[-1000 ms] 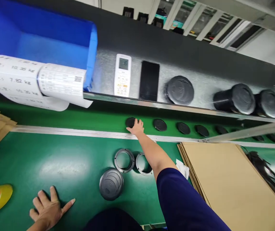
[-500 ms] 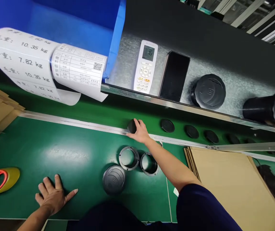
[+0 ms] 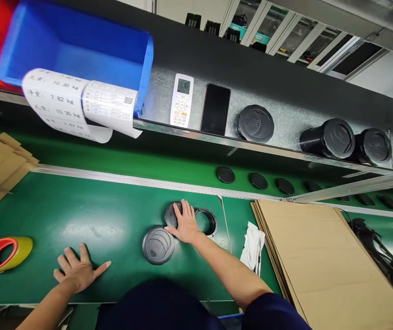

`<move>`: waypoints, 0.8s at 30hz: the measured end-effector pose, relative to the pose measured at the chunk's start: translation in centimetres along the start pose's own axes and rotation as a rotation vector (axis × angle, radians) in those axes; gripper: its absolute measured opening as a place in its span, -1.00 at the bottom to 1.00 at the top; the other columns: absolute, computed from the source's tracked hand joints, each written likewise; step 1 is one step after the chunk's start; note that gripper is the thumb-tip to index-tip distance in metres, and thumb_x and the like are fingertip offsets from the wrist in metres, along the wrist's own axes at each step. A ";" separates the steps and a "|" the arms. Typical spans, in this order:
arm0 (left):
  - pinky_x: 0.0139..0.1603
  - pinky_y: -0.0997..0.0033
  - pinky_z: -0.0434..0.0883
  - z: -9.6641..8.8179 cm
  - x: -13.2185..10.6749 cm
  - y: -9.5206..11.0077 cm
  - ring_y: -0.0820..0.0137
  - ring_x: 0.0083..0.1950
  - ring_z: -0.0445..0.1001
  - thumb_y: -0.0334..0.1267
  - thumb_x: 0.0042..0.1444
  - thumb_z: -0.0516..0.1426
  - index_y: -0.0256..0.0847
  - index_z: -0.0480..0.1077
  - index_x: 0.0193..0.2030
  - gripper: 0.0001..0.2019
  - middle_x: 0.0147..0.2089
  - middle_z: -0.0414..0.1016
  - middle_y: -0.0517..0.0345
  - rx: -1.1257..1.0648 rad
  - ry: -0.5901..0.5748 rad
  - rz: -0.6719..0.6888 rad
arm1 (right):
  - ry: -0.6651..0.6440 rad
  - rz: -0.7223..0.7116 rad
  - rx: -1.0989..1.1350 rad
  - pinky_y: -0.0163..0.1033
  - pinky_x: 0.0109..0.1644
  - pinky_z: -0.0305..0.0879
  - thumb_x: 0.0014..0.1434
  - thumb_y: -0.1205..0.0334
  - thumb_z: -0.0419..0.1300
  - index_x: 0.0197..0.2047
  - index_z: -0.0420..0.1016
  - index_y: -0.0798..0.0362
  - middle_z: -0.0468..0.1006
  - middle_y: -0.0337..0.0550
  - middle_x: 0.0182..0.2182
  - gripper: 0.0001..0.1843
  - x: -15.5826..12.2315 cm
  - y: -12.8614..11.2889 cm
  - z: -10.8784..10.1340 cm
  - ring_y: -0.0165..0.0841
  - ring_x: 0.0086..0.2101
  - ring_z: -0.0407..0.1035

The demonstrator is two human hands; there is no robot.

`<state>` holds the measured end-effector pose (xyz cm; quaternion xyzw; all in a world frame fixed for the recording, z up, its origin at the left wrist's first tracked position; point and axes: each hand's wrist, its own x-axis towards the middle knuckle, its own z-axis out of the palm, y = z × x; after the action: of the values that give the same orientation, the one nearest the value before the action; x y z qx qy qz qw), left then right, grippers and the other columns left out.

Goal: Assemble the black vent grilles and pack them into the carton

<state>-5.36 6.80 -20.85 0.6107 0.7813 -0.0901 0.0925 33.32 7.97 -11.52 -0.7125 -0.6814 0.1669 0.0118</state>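
I have my right hand point(image 3: 185, 223) spread open, palm down on a black disc point(image 3: 171, 215) at the near belt's middle, while my left hand point(image 3: 77, 270) lies splayed and empty on the green belt point(image 3: 79, 206), left of a ribbed dark cover point(image 3: 158, 245).

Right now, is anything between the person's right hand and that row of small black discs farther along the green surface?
Yes: a long metal rail runs between them, just beyond the right hand. The small black discs lie on the green strip on the rail's far side.
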 end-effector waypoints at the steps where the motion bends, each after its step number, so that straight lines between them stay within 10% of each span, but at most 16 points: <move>1: 0.04 -0.17 0.06 0.0 0.1 0.0 -0.23 0.16 0.05 0.59 -0.57 -0.13 -0.35 0.14 0.26 0.30 0.24 -0.04 -0.43 -0.006 -0.008 0.001 | 0.006 0.001 -0.007 0.22 0.33 -0.33 0.00 -0.45 0.05 0.40 -0.08 0.07 -0.24 0.20 0.38 0.10 0.0 -0.2 -0.2 0.11 0.34 -0.39; 8: 0.05 -0.12 0.06 0.4 0.2 -0.2 -0.17 0.13 0.08 0.59 -0.57 -0.14 -0.31 0.14 0.27 0.29 0.19 0.03 -0.36 0.020 0.021 -0.005 | 0.294 0.009 -0.087 0.16 0.36 -0.46 0.28 -0.20 -0.20 0.41 -0.14 0.15 -0.29 0.03 0.41 -0.19 1.6 -2.4 -2.7 -0.06 0.36 -0.47; 15: 0.09 -0.16 0.01 0.8 -0.5 -0.1 -0.22 0.21 -0.01 0.56 -0.53 -0.12 -0.35 0.09 0.28 0.27 0.29 -0.08 -0.41 0.008 0.089 0.005 | 0.105 0.036 -0.003 0.14 0.36 -0.44 0.26 -0.26 -0.24 0.39 -0.08 0.17 -0.12 0.05 0.39 -0.16 4.9 -1.6 0.7 -0.09 0.35 -0.33; 24: -0.14 -0.17 0.21 1.6 -0.9 -0.5 -0.35 0.17 0.13 0.42 -0.39 0.00 -0.24 -0.05 0.39 0.19 0.25 0.14 -0.42 -0.005 0.109 -0.008 | 0.393 0.555 0.044 0.09 0.28 -0.11 0.15 -0.12 0.09 0.33 0.00 0.23 0.05 0.23 0.29 -0.16 13.3 14.5 -7.7 -0.01 0.26 -0.07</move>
<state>-5.56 5.44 -22.18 0.6112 0.7879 -0.0553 0.0510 49.49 21.49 -10.73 -0.8890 -0.4423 0.0379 0.1123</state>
